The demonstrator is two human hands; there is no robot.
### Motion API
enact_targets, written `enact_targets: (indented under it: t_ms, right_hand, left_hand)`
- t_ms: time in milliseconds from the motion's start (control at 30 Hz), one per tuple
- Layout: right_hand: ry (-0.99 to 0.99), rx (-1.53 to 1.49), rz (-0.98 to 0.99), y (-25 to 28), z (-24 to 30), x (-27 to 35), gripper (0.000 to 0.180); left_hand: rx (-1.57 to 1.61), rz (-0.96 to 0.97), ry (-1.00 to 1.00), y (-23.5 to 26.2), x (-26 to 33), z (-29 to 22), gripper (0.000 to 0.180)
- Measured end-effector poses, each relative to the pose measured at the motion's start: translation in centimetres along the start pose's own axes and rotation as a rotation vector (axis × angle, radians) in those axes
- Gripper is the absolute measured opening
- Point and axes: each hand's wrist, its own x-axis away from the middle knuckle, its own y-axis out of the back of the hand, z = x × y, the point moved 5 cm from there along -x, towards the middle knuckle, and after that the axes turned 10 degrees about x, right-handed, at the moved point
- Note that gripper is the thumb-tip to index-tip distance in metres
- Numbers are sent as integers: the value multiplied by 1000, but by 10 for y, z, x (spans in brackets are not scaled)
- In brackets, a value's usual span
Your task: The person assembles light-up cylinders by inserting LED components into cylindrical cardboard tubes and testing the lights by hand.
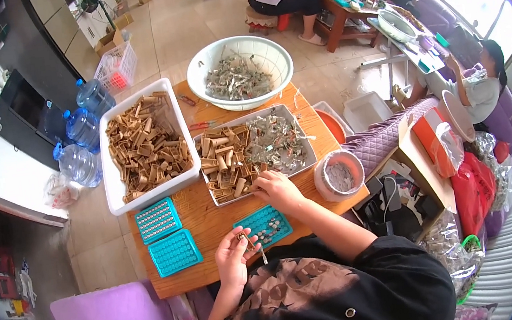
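My left hand [232, 260], low in front of my chest, pinches a small gold-brown plastic part [246, 240]. A thin pale strip [264, 257] hangs beside its fingers. My right hand [276, 192] reaches over the near edge of a shallow white tray [311, 159], its fingers bent together by the brown parts; whatever lies between the fingertips is hidden. That tray holds gold-brown plastic parts [224, 151] on the left and a heap of small clear and metallic pieces [274, 143] on the right. Between my hands a teal tray [284, 223] carries several small silver round pieces [269, 228].
A deep white bin [189, 144] full of brown parts stands left, beyond two teal grid trays [157, 220] [176, 252]. A pale bowl [283, 70] and red-handled pliers [202, 125] lie farther back. A tub of grey material [339, 178] stands right. Two people sit beyond.
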Motion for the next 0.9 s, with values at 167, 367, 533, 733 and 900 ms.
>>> enact_targets:
  t_ms: [167, 367, 533, 733, 900]
  right_hand:
    - [-235, -336, -22, 19, 6, 3, 17]
    - [-365, -701, 97, -1, -2, 23, 23]
    - [-522, -1287, 189, -16, 5, 33, 24]
    - [-485, -1510, 274, -24, 29, 39, 22]
    - [-453, -1108, 299, -26, 34, 39, 23]
  left_hand:
    - [12, -4, -33, 3, -4, -3, 29]
    - [4, -10, -21, 3, -10, 2, 29]
    - [0, -41, -19, 7, -13, 1, 29]
    - [21, -24, -63, -8, -16, -4, 29]
    - [5, -75, -56, 0, -20, 0, 32]
